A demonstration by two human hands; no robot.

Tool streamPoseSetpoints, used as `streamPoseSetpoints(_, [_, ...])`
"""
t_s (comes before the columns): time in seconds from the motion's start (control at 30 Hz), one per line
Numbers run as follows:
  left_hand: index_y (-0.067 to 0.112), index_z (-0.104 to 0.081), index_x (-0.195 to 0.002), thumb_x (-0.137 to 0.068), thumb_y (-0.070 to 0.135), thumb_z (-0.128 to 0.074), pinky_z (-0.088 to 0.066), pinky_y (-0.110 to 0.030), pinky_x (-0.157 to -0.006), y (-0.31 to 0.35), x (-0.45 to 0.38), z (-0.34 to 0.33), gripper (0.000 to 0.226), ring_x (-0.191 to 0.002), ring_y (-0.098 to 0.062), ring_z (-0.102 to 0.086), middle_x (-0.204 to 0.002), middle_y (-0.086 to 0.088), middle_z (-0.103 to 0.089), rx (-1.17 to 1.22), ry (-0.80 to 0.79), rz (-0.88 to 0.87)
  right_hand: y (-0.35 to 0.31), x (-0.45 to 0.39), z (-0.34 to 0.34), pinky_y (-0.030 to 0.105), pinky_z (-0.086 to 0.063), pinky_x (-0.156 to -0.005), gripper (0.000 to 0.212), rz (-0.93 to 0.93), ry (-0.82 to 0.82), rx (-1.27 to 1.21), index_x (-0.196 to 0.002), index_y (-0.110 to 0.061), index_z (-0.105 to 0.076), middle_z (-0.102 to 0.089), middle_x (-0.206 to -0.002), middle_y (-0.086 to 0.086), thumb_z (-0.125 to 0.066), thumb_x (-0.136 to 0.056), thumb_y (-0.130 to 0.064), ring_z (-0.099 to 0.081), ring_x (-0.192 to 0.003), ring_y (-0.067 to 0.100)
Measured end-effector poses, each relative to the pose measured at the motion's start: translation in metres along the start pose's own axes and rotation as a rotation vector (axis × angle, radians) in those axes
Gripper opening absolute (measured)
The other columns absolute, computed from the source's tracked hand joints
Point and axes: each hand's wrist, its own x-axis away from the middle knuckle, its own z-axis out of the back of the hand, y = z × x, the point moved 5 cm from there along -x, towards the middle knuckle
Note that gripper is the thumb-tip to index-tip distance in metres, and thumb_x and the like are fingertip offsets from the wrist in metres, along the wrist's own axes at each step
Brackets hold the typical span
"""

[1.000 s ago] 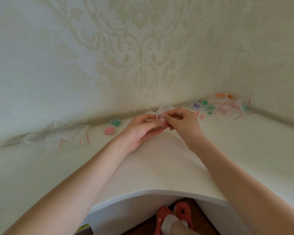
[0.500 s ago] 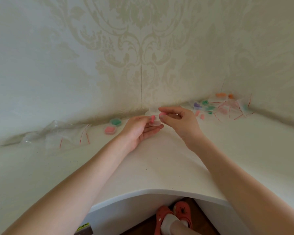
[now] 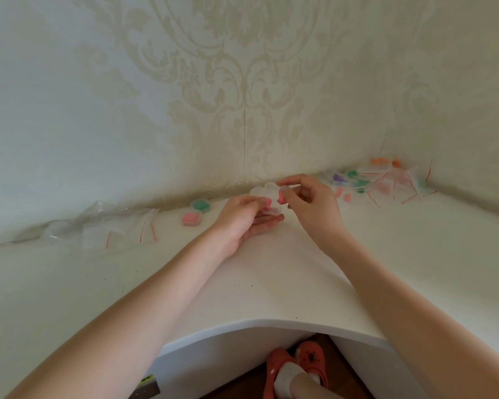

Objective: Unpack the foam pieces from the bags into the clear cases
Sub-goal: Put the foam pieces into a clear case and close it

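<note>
Holding small clear plastic case [image 3: 271,210] with pink foam piece [image 3: 268,203]: left hand [image 3: 244,218]. Right hand [image 3: 308,201] pinching second pink foam piece [image 3: 281,196] just beside case, above white desk [image 3: 271,277].

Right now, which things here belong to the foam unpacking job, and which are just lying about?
Job: left hand holding clear case, right hand pinching pink foam piece, full bags, filled cases.
Lying about: empty bags, red shoes.

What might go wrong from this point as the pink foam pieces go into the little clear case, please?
The left hand holds the clear case with one pink foam piece standing upright, so it could tip out. The right hand only pinches the second pink piece, which might slip onto the white desk.
</note>
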Motion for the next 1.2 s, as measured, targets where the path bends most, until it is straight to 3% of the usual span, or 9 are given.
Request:
streamPoseSetpoints(0.1, [-0.004, -0.061, -0.111, -0.093, 0.008, -0.054, -0.058, -0.024, -0.069, 0.000, 0.000, -0.001, 0.023, -0.077, -0.021, -0.071, -0.087, -0.014, -0.067, -0.007, -0.005, 0.000, -0.002, 0.000, 0.001, 0.009, -0.040, -0.060, 0.003, 0.020, 0.019, -0.006, -0.088, -0.013, -0.066, -0.070, -0.072, -0.001, -0.063, -0.088, -0.012, -0.065, -0.071, 0.007])
streamPoseSetpoints(0.2, [0.000, -0.063, -0.104, -0.093, 0.008, -0.055, -0.058, -0.023, -0.068, 0.001, 0.001, -0.001, 0.016, -0.075, -0.020, -0.071, -0.085, -0.012, -0.067, 0.002, 0.001, 0.001, -0.005, 0.002, 0.002, 0.007, -0.039, -0.061, 0.005, 0.038, 0.019, 0.006, -0.080, -0.010, -0.068, -0.072, -0.073, -0.001, -0.067, -0.085, -0.012, -0.062, -0.068, 0.004])
streamPoseSetpoints(0.33, [0.006, -0.065, -0.091, -0.090, 0.007, -0.058, -0.058, -0.023, -0.068, 0.002, 0.003, -0.003, 0.007, -0.077, -0.019, -0.071, -0.087, -0.012, -0.068, -0.019, -0.029, -0.007, -0.004, 0.002, 0.003, 0.012, -0.036, -0.060, 0.019, 0.061, 0.010, 0.088, -0.064, -0.025, -0.069, -0.064, -0.070, -0.001, -0.071, -0.079, -0.014, -0.044, -0.062, 0.005])
streamPoseSetpoints(0.57, [0.002, -0.068, -0.097, -0.090, 0.009, -0.059, -0.055, -0.021, -0.064, 0.001, 0.004, -0.005, 0.013, -0.080, -0.018, -0.071, -0.091, -0.015, -0.069, -0.024, -0.065, 0.010, 0.004, -0.001, 0.000, 0.007, -0.035, -0.062, 0.012, 0.120, -0.008, 0.297, -0.080, -0.024, -0.071, -0.053, -0.074, -0.006, -0.070, -0.081, -0.011, -0.045, -0.064, -0.001])
streamPoseSetpoints(0.73, [0.002, -0.067, -0.092, -0.091, 0.008, -0.058, -0.058, -0.023, -0.072, 0.001, 0.004, -0.006, 0.011, -0.079, -0.018, -0.071, -0.085, -0.010, -0.069, 0.010, -0.046, 0.029, -0.002, -0.001, 0.003, 0.015, -0.037, -0.059, 0.017, 0.140, 0.096, 0.162, -0.090, -0.018, -0.053, -0.050, -0.074, -0.002, -0.063, -0.084, -0.004, -0.042, -0.061, 0.008])
streamPoseSetpoints(0.87, [-0.001, -0.066, -0.096, -0.092, 0.009, -0.057, -0.058, -0.025, -0.075, 0.002, 0.005, -0.006, 0.014, -0.079, -0.018, -0.071, -0.084, -0.011, -0.070, 0.009, -0.061, 0.026, 0.001, -0.003, 0.003, 0.011, -0.038, -0.062, 0.020, 0.073, 0.092, 0.183, -0.112, -0.028, -0.056, -0.049, -0.085, -0.010, -0.054, -0.093, -0.021, -0.043, -0.063, 0.006])
streamPoseSetpoints(1.03, [-0.002, -0.064, -0.093, -0.097, 0.010, -0.047, -0.058, -0.027, -0.075, 0.003, 0.006, -0.006, 0.022, -0.077, -0.022, -0.071, -0.084, -0.015, -0.070, 0.057, -0.037, 0.050, 0.003, -0.002, -0.002, 0.001, -0.034, -0.065, 0.025, 0.025, 0.021, 0.186, -0.091, -0.024, -0.069, -0.055, -0.090, -0.013, -0.045, -0.099, -0.024, -0.048, -0.074, -0.004])
streamPoseSetpoints(1.1, [0.000, -0.064, -0.086, -0.101, 0.015, -0.038, -0.058, -0.030, -0.076, 0.003, 0.006, -0.005, 0.033, -0.076, -0.025, -0.070, -0.081, -0.017, -0.070, 0.105, -0.021, 0.067, 0.003, -0.002, -0.002, 0.003, -0.035, -0.063, 0.021, 0.039, 0.017, 0.188, -0.087, -0.024, -0.068, -0.055, -0.085, -0.017, -0.050, -0.096, -0.021, -0.046, -0.066, -0.004])
streamPoseSetpoints(1.2, [0.003, -0.066, -0.079, -0.098, 0.016, -0.047, -0.058, -0.029, -0.076, 0.004, 0.006, -0.004, 0.030, -0.078, -0.023, -0.071, -0.081, -0.015, -0.071, 0.104, -0.022, 0.064, 0.006, -0.002, -0.003, 0.004, -0.036, -0.063, 0.010, 0.070, -0.017, 0.231, -0.089, -0.025, -0.067, -0.057, -0.089, -0.010, -0.060, -0.089, -0.018, -0.048, -0.069, -0.002])
